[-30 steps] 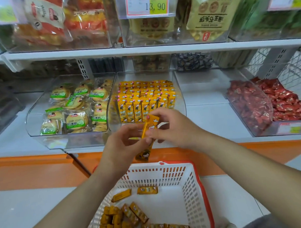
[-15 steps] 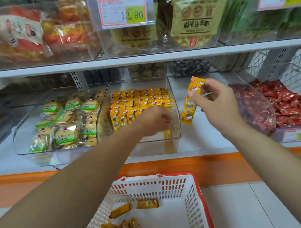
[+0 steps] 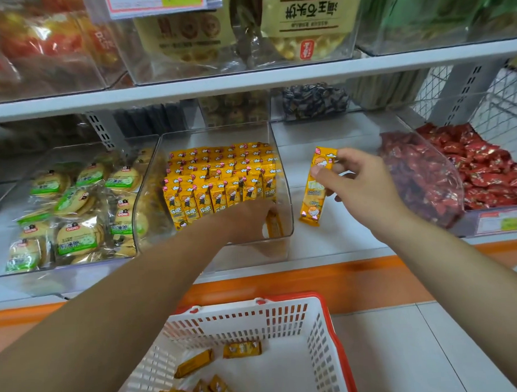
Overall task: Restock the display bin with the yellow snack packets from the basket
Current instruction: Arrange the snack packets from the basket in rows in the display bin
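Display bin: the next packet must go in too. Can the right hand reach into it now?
Probably, but not cleanly yet: the display bin is open on top beside the right hand and its yellow packet, though the left hand fills the bin's front gap.

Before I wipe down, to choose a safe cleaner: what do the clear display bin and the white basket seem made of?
Clear display bin: probably glossy acrylic or similar rigid plastic; yellow packets show through, walls reflect. White slotted basket with red rim: likely moulded matte plastic; uniform slots.
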`<state>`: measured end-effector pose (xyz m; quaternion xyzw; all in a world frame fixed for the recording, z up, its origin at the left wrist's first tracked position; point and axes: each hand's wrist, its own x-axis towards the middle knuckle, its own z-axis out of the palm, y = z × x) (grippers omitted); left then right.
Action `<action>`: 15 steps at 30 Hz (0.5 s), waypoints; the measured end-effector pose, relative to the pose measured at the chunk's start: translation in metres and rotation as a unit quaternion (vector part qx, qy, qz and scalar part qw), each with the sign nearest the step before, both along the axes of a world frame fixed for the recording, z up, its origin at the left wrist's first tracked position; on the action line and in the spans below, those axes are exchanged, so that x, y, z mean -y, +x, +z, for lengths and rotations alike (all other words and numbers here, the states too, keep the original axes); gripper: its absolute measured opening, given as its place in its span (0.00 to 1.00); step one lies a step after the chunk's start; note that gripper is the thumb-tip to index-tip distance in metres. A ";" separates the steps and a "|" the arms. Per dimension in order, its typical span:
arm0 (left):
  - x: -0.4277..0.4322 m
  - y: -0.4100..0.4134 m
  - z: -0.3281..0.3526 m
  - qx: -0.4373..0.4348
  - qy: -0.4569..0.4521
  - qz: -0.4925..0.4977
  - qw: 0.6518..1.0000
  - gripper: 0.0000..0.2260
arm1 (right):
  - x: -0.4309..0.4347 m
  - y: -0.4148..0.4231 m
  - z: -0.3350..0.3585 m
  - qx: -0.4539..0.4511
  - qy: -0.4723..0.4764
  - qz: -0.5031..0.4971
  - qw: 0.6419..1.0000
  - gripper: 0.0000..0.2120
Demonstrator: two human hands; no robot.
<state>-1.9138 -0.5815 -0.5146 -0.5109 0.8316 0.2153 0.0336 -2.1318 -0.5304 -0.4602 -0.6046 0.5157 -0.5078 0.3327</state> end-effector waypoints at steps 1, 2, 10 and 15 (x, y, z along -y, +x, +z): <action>0.001 0.000 -0.001 -0.002 -0.002 0.004 1.000 0.30 | 0.000 -0.001 -0.001 0.001 0.004 -0.001 1.000 0.02; 0.001 0.000 -0.001 -0.009 0.001 0.008 1.000 0.31 | 0.000 -0.001 -0.001 0.004 0.006 -0.002 1.000 0.02; 0.010 0.012 0.013 -0.300 0.089 0.164 0.936 0.08 | 0.001 0.002 -0.001 0.029 0.014 -0.003 0.999 0.03; 0.011 0.002 0.004 -0.295 -0.034 0.177 0.938 0.13 | 0.000 0.008 0.004 0.055 0.016 -0.010 0.998 0.01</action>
